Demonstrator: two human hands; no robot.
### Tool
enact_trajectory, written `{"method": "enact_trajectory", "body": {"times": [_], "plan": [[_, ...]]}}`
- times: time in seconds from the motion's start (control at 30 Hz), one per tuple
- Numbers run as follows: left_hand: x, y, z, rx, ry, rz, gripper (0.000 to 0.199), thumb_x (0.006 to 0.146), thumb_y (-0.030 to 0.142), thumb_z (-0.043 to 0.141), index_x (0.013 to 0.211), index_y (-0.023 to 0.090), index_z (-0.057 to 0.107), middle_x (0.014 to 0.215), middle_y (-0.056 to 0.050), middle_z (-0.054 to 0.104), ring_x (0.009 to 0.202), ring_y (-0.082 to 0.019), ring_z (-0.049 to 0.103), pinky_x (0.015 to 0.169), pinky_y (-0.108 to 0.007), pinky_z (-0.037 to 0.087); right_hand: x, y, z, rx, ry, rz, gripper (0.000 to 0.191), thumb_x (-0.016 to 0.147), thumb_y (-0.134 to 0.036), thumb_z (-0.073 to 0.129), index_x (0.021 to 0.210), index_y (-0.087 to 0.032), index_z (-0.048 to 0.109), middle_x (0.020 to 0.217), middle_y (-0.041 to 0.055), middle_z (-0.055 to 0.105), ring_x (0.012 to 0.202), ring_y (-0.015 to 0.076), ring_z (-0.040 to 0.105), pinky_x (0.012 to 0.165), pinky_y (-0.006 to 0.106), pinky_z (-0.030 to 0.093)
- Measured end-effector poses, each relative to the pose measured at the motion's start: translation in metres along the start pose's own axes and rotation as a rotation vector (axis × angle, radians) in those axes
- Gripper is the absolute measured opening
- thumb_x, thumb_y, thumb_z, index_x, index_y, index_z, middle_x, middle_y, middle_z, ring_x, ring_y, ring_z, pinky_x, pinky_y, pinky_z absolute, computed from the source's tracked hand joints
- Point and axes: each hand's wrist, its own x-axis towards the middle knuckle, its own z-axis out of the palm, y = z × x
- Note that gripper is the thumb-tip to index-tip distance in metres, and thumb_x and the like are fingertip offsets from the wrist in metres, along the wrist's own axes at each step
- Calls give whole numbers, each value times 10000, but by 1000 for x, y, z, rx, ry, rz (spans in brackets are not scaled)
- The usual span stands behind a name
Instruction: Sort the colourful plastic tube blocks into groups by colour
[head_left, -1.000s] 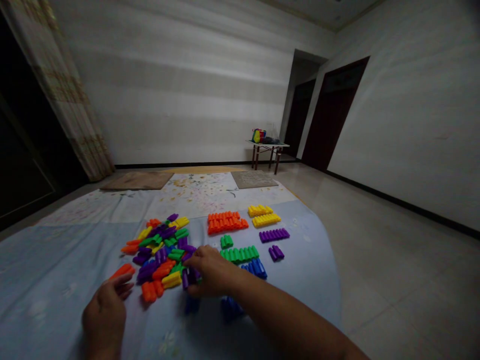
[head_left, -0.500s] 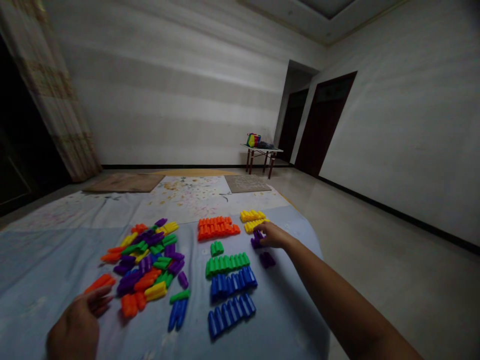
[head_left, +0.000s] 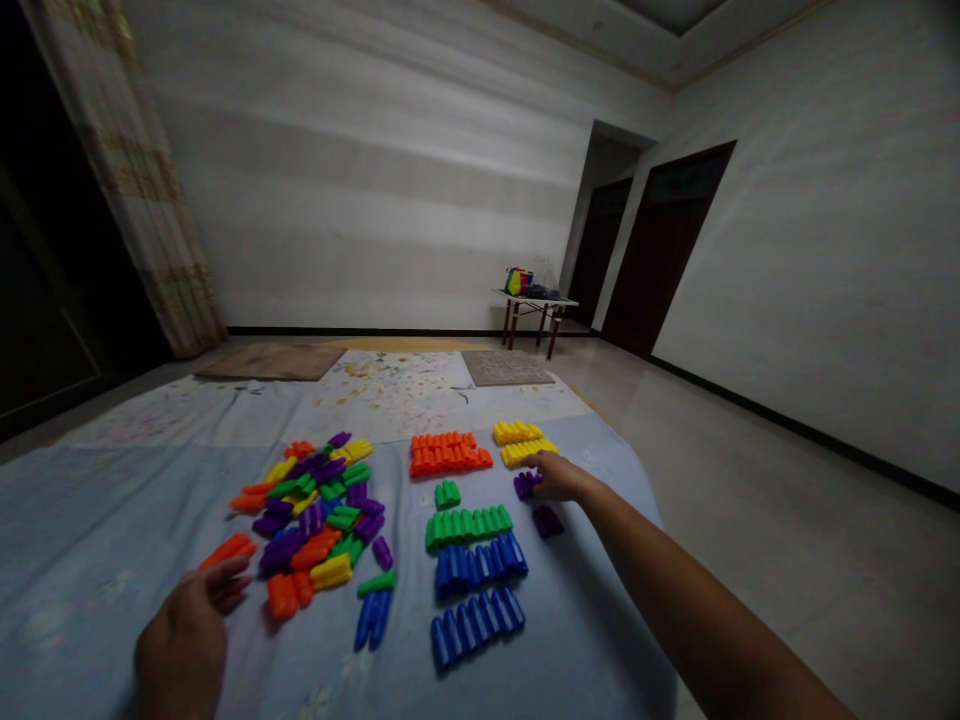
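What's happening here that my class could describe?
A person's right hand is at the purple pieces, beside the yellow rows; its grip is unclear. The left hand is by an orange piece next to a mixed-colour pile. Orange rows, green pieces and blue rows lie right of it, grouped by colour.

Orng, yel, grn, blu, purp pcs [head_left: 471,527]; cloth [head_left: 405,520] lt blue + wht w/ floral print

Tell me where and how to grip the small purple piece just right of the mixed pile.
Pinch the small purple piece across its middle, probably best from above and slightly right: it lies flat, longer than wide, and its right flank faces away from the mixed pile.
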Motion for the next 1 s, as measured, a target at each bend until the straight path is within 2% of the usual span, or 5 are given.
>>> {"method": "enact_trajectory", "body": {"times": [0.2, 0.5, 0.73, 0.87, 1.0], "plan": [[0, -7, -1, -130, -101, -40, 369, 756, 353, 307, 794, 158, 619, 853, -61, 665, 733, -178, 615, 681, -327, 520, -7, -37, -1, 122, 135, -141, 461, 748, -138, 536, 1209, -139, 556, 1196, 116, 567, 1065, 200, 533, 938, 316, 384], [-1, -10, -1, -160, -91, -42, 418, 746, 409, 303, 791, 152, 629, 793, -68, 657, 687, -176, 594, 629, -317, 496, -17, -161, 28, 164, 70, -555, 374, 754, -189, 560, 1124, -181, 617, 1047, 89, 634, 935, 190, 578, 839, 300, 421], [1, -19, 0, -197, -114, -19, 411, 756, 425, 312, 790, 160, 625, 810, -69, 660, 691, -176, 599, 613, -310, 491, 2, -215, 53, -41, 19, -431, 335, 779, -308, 517, 1079, -218, 637, 980, 103, 652, 913, 237, 601, 750, 312, 432], [1, -20, 1, -199, -113, -11, 412, 754, 436, 312, 777, 161, 619, 770, -66, 652, 669, -175, 594, 605, -311, 490, 10, -224, 66, -66, 10, -343, 327, 751, -332, 538, 1018, -176, 642, 985, 130, 644, 915, 263, 597, 739, 333, 433], [-1, -17, 0, -199, -121, -1, 398, 752, 424, 316, 776, 165, 618, 772, -63, 653, 673, -178, 592, 604, -312, 491, 10, -222, 69, -29, -2, -368, 316, 727, -258, 545, 1026, -191, 623, 1012, 104, 633, 937, 232, 588, 757, 302, 423]]}}
